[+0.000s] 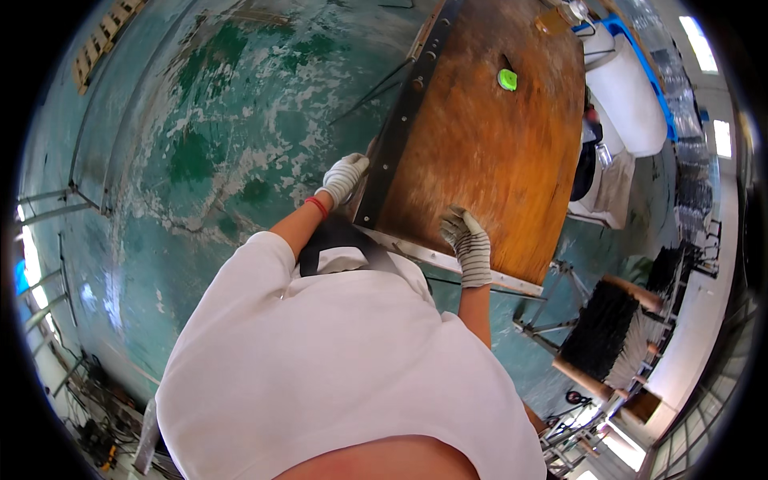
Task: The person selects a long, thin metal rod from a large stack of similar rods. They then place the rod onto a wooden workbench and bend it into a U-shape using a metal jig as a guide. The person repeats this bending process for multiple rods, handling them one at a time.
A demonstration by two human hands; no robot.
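My left hand (346,178), in a striped white knit glove with a red band at the wrist, is closed beside the left edge of a wooden-topped table (488,152). A dark metal strip (394,136) with bolt heads runs along that edge. Whatever the left fingers hold, if anything, is hidden. My right hand (466,236), gloved alike, rests on the worn brown top near its front edge, fingers stretched out and nothing visible in them. A pale metal strip (512,282) borders the front. Farther up the top lies a small bright green rounded thing (507,79).
A bottle of amber liquid (556,18) stands at the table's far right corner. Beyond the right side are large white rolls (628,92). A rack with a black roll (596,328) stands at the lower right. A wooden pallet (104,40) lies far left on the worn green floor (216,144).
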